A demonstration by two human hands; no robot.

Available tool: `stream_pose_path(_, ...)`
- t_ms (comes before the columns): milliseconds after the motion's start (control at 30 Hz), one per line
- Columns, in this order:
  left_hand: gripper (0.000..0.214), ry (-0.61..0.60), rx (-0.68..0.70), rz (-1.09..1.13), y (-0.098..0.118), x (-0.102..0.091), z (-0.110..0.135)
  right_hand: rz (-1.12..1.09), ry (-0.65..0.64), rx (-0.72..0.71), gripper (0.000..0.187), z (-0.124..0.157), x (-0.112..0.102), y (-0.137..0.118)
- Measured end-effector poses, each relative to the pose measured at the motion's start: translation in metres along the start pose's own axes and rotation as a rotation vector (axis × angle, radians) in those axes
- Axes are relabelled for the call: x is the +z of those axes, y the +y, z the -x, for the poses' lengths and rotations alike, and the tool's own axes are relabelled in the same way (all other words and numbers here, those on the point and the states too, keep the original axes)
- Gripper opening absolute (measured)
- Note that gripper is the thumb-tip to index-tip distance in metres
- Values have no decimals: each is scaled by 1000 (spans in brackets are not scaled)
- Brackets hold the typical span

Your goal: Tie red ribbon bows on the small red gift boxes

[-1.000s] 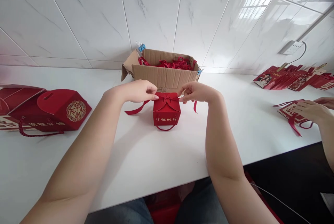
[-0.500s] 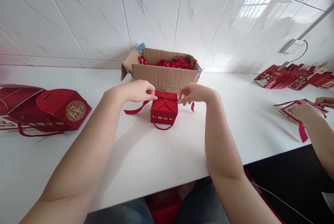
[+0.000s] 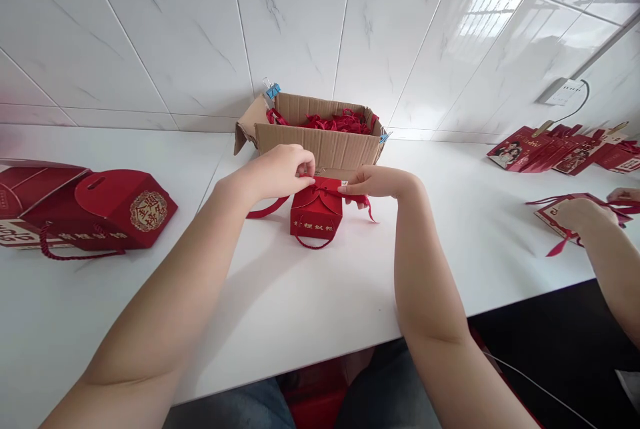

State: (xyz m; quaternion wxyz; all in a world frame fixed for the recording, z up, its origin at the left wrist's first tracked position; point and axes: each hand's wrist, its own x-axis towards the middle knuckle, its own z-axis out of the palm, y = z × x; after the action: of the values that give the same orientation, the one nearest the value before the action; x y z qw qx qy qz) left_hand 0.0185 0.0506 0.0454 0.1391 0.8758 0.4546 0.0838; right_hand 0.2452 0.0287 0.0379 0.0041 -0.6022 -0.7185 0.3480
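A small red gift box with gold characters and a rope handle stands on the white table between my hands. Across its top runs a red ribbon, knotted at the middle, with loose ends trailing to both sides. My left hand pinches the ribbon close to the knot, above the box's left top edge. At the box's right side, my right hand is closed on the ribbon's other end, thumb pointing at the knot. Part of the ribbon is hidden behind the fingers.
An open cardboard box of red ribbons stands behind, with blue binder clips on it. Finished-looking red boxes sit at left. More red boxes are at back right. A co-worker's hand handles a ribboned box at right.
My left hand has moved right and slightly up, from the box's left edge to near the knot. My right hand has shifted slightly; its ribbon end now lies across the fingers.
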Motion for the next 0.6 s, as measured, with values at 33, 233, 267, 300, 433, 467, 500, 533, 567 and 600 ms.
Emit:
stream_pose_path(33, 20, 8, 26, 18, 2, 2, -1, 2, -8, -18, 31, 0, 0, 1)
stream_pose_path(233, 16, -9, 158, 53, 4, 14, -8, -11, 14, -25, 16, 0, -2, 6)
stream_pose_path(267, 17, -22, 163, 51, 2, 15, -9, -15, 41, -6, 21, 1, -2, 6)
stream_pose_path(300, 19, -37, 164, 49, 1, 16, -9, -20, 68, 7, 23, 3, -3, 7)
stream_pose_path(433, 24, -73, 135, 53, -2, 16, -10, -16, 140, 9, 31, 8, -3, 7)
stream_pose_path(467, 25, -78, 131, 54, -2, 16, -10, -12, 146, -1, 35, 8, -3, 7)
stream_pose_path(500, 26, -81, 126, 54, -2, 16, -10, -8, 142, -13, 37, 8, -3, 7)
stream_pose_path(533, 26, -84, 124, 53, -2, 16, -10, -5, 127, -29, 39, 6, -3, 7)
stream_pose_path(567, 26, -87, 122, 53, -2, 16, -10, -2, 106, -46, 41, 5, -3, 6)
stream_pose_path(600, 26, -87, 123, 55, -2, 16, -10, 5, 86, -61, 42, 3, -2, 6)
